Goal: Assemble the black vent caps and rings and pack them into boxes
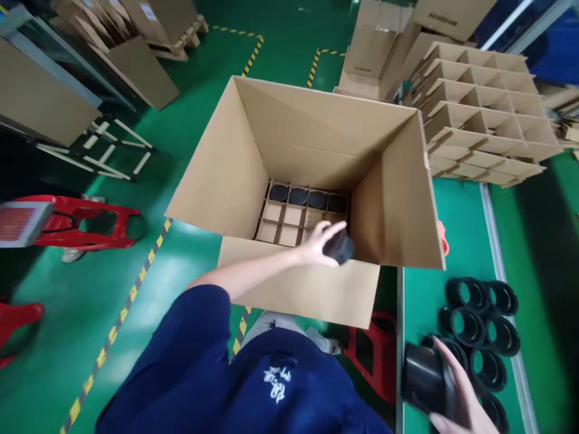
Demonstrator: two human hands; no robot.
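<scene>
My left hand [314, 246] is closed around a black cylinder [339, 247], above the near right part of an open cardboard box [298, 289]. Inside the box lies a cardboard divider grid [283, 212]; its far row holds several black round pieces [298, 196], while the visible nearer cells show bare cardboard. Low on the right, my right hand [468, 395] grips another black hollow cylinder [425, 378], tilted on its side over the green tabletop [423, 301]. Several matching cylinders [468, 325] stand beside it, with green showing through their openings.
Stacked cardboard dividers [488, 114] rest at the table's far end, with cartons [373, 39] behind. A red stool [377, 361] is tucked beside the table. To the left are a red plastic frame [108, 226], a white-barred stand [108, 144] and yellow-black floor tape [131, 295].
</scene>
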